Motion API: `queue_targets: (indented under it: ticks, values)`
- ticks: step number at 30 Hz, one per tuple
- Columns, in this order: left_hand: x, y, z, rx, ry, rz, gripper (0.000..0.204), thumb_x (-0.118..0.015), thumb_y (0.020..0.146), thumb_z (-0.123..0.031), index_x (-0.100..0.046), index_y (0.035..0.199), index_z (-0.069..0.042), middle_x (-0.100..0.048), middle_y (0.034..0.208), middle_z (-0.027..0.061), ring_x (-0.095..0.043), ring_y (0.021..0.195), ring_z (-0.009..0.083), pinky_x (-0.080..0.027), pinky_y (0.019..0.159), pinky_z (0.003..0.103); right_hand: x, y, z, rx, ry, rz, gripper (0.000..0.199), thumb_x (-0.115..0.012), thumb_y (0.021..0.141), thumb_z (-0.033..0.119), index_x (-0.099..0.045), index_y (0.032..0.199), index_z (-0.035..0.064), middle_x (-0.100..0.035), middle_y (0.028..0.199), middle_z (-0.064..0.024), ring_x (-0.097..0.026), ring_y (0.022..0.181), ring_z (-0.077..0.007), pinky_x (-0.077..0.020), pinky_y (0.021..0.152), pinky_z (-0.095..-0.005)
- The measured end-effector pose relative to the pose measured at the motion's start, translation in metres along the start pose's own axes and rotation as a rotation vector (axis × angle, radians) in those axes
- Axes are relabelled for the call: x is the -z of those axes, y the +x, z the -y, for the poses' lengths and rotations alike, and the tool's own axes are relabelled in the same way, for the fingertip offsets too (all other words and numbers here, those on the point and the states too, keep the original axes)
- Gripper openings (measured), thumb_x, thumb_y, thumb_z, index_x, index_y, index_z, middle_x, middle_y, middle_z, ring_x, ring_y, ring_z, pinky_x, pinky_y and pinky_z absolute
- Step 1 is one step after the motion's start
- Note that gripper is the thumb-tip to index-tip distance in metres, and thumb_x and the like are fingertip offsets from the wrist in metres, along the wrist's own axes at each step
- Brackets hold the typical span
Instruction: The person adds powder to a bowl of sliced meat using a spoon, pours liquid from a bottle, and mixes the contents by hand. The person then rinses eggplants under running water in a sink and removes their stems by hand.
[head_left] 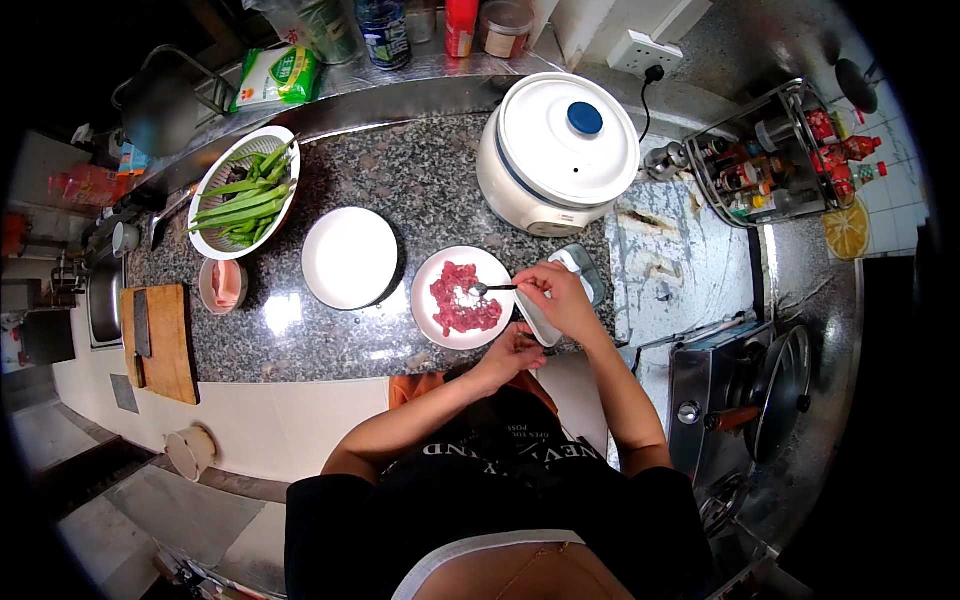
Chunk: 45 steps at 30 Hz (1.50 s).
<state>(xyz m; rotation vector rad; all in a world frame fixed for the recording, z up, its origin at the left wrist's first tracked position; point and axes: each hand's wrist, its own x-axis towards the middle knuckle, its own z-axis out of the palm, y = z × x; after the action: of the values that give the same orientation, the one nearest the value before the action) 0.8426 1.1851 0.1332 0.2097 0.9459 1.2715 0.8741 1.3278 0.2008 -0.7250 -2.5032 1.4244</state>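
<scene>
My right hand (558, 298) pinches the dark handle of a small spoon (497, 288). The spoon's tip is over a white plate (424, 322) that bears pieces of raw red meat (465, 316). White powder lies on the middle of the meat. Beside the plate's near right rim is my left hand (510, 358), its fingers bent and closed; what they hold, if anything, is hidden. A pale lid-like piece (538, 318) slants between my hands. Partly behind my right hand sits a grey-green seasoning box (588, 272) with white contents.
Left of the meat stand an empty white plate (350, 258), an oval basket of okra (245, 200) and a bowl of pink meat (228, 285). A cleaver lies on a cutting board (170, 345). Behind is a white lidded cooker (558, 150); at right, a stove (700, 385) with a pan (780, 395).
</scene>
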Motion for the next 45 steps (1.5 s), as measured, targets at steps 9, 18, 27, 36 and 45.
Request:
queue_targets:
  ticks: [9, 18, 27, 36, 45]
  values:
    - [-0.006, -0.002, 0.006, 0.011, -0.028, -0.009, 0.035, -0.056, 0.078, -0.007, -0.036, 0.106, -0.005, -0.048, 0.092, 0.0095, -0.055, 0.078, 0.0152, -0.046, 0.068, 0.024, -0.014, 0.000, 0.007, 0.191, -0.124, 0.018, 0.010, -0.057, 0.075, 0.010, -0.061, 0.083, 0.0061, -0.054, 0.069, -0.0041, -0.048, 0.062, -0.0137, -0.0406, 0.058, -0.0242]
    - [-0.011, 0.007, 0.010, -0.158, 0.207, -0.073, 0.047, -0.051, 0.079, -0.003, -0.026, 0.118, -0.005, -0.050, 0.098, 0.0103, -0.056, 0.083, 0.0158, -0.045, 0.069, 0.025, 0.035, -0.020, -0.018, -0.166, 0.499, -0.102, 0.010, -0.054, 0.080, 0.006, -0.059, 0.087, 0.0012, -0.059, 0.081, -0.0003, -0.050, 0.071, -0.0059, -0.0402, 0.065, -0.0193]
    - [-0.017, 0.004, 0.013, -0.005, 0.156, -0.064, 0.046, -0.054, 0.076, 0.000, -0.027, 0.113, -0.005, -0.045, 0.095, 0.0120, -0.054, 0.078, 0.0169, -0.047, 0.067, 0.026, 0.046, -0.033, -0.034, -0.205, 0.338, -0.145, 0.009, -0.053, 0.080, 0.003, -0.059, 0.087, 0.0015, -0.058, 0.078, 0.0009, -0.050, 0.067, -0.0032, -0.0382, 0.061, -0.0155]
    - [-0.001, 0.000, 0.020, -0.105, 0.097, -0.034, 0.041, -0.052, 0.077, 0.000, -0.029, 0.110, -0.005, -0.045, 0.094, 0.0113, -0.054, 0.077, 0.0161, -0.047, 0.065, 0.026, -0.027, -0.005, 0.009, 0.324, -0.446, 0.069, 0.008, -0.058, 0.071, 0.008, -0.060, 0.079, 0.0056, -0.054, 0.073, -0.0084, -0.049, 0.074, -0.0237, -0.0400, 0.066, -0.0316]
    - [-0.010, 0.005, 0.005, -0.178, 0.182, -0.129, 0.037, -0.050, 0.075, 0.004, -0.031, 0.105, -0.004, -0.048, 0.092, 0.0107, -0.054, 0.079, 0.0166, -0.046, 0.067, 0.026, 0.045, -0.023, -0.005, 0.017, -0.143, -0.389, 0.006, -0.056, 0.073, 0.002, -0.060, 0.078, 0.0040, -0.055, 0.071, -0.0080, -0.052, 0.068, -0.0208, -0.0415, 0.061, -0.0290]
